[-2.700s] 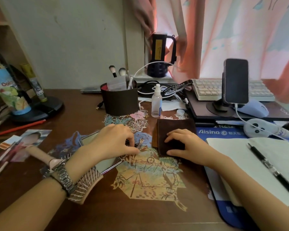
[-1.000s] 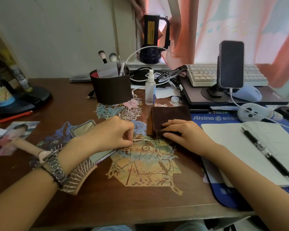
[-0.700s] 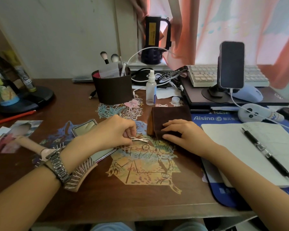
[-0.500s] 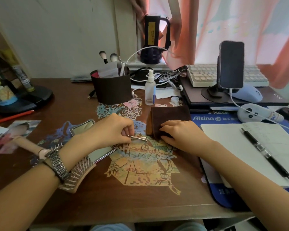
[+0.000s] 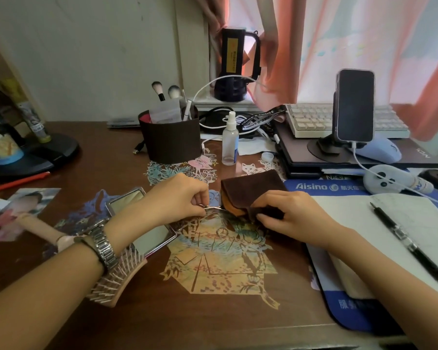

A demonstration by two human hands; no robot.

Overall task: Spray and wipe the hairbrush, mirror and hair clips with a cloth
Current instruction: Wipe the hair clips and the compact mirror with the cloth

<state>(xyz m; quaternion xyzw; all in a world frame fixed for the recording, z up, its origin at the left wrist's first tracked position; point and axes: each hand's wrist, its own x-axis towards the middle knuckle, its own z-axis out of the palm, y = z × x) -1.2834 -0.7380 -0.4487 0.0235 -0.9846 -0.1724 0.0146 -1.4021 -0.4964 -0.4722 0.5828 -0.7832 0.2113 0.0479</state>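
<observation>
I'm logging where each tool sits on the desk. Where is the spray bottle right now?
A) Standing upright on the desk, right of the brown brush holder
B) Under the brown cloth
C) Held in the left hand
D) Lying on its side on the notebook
A: the spray bottle stands upright on the desk, just right of the brown brush holder, untouched by either hand.

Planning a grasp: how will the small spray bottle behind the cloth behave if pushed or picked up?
The spray bottle stands tall and narrow on a small base, so a push up high would probably tip it. It looks clear plastic and nearly empty, so likely light. Its smooth round wall may slip or roll once down.
</observation>
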